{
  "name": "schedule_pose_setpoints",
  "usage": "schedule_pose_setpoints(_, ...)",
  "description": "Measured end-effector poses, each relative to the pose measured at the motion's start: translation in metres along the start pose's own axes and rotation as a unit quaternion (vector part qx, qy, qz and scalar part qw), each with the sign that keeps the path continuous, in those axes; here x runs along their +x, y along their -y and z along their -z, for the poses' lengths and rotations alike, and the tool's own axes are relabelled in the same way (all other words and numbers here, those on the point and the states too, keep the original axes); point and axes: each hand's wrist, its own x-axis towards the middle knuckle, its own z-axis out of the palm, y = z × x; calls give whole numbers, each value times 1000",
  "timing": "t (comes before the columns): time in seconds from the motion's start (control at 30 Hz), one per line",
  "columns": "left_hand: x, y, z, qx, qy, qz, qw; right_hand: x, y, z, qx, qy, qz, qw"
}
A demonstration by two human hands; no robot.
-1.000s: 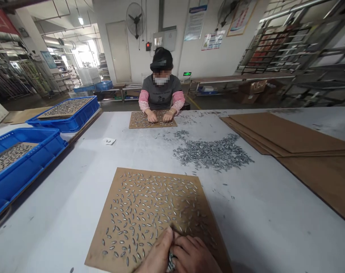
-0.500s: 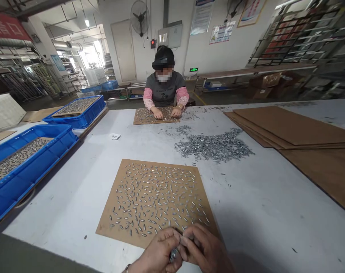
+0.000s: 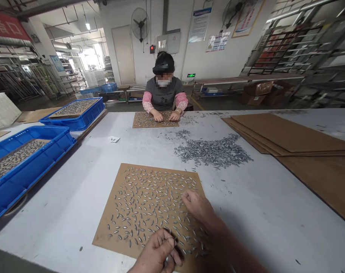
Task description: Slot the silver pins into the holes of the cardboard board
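A brown cardboard sheet [image 3: 104,239] lies on the table in front of me, covered with spaced small spindle-shaped metal pieces [image 3: 138,218]. My left hand [image 3: 158,252] is closed over the sheet's near edge, with a little shiny metal showing under its curled fingers. My right hand [image 3: 197,206] reaches over the right part of the sheet, thumb and fingers pinched together just at the pieces. Whatever those fingertips hold is too small to make out. Farther off spreads a loose pile of the same metal pieces [image 3: 214,151].
Across the white table [image 3: 269,212] a co-worker [image 3: 163,93] has both hands on another covered cardboard sheet [image 3: 136,123]. Blue trays [image 3: 61,137] with covered sheets stand at left. Stacked cardboard sheets [image 3: 291,132] lie at right. A white scrap [image 3: 114,140] lies near the middle.
My right hand has left my left hand and moved forward onto the sheet's right part. My left hand has stayed near the front edge, still closed.
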Motion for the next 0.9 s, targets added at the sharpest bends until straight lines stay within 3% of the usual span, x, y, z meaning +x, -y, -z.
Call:
schedule_pose_setpoints(0.17,5,1,4,18,-11,6,1000,7,2,-6,-50,-25,-8,998)
schedule_pose_setpoints(0.3,7,-5,4,20,-23,29,999,5,0,0,-13,-51,-13,999)
schedule_pose_setpoints(0.4,8,-9,2,13,-41,31,999,-19,-4,7,73,-77,1,994)
schedule_pose_setpoints(0.47,9,-12,0,1,-48,19,999,-47,-3,8,133,-72,49,987)
schedule_pose_setpoints(0.57,11,-15,-4,-11,-37,-9,999,-90,5,-1,196,-13,148,969)
schedule_pose_setpoints(0.63,13,-16,-7,-11,-29,-26,999,-111,13,-10,220,-15,187,957)
schedule_pose_setpoints(0.77,19,-8,-12,2,-51,-58,997,-123,18,-23,237,-62,190,951)
schedule_pose_setpoints(0.9,23,0,-13,-2,-53,-55,997,-115,8,-20,236,-58,187,952)
